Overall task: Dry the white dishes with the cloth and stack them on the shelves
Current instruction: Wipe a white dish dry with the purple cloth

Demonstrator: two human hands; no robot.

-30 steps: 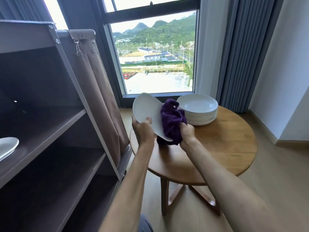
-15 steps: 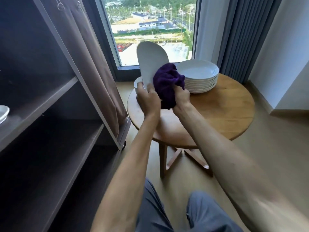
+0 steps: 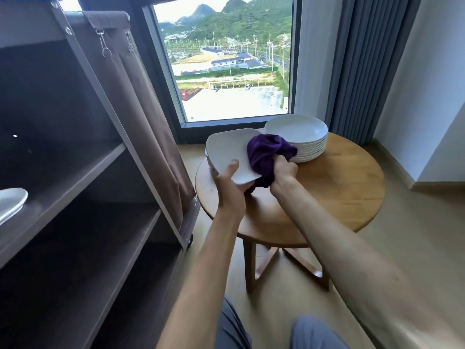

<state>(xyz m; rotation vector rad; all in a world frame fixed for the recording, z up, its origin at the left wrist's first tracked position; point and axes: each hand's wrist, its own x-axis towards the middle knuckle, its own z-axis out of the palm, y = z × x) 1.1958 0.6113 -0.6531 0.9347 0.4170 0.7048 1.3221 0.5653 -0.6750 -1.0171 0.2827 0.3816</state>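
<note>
My left hand (image 3: 230, 183) grips the near edge of a white dish (image 3: 230, 153), thumb on top, holding it nearly flat above the left side of the round wooden table (image 3: 334, 187). A bunched purple cloth (image 3: 266, 153) is gripped in my right hand (image 3: 283, 171) and pressed against the dish's right edge. More white dishes lie under the held one at the table's left rim, mostly hidden. A stack of several white plates (image 3: 298, 134) stands at the table's far side. One white dish (image 3: 11, 204) lies on the middle shelf (image 3: 75, 177) at the far left.
The dark shelf unit (image 3: 88, 222) with a brown fabric cover (image 3: 141, 104) fills the left side, its lower shelves bare. A window and grey curtains (image 3: 362, 59) stand behind the table. My knees show at the bottom.
The dish has been tipped from upright on its edge down to nearly flat. The cloth moved from the dish's face to its right edge. The view lifted back up.
</note>
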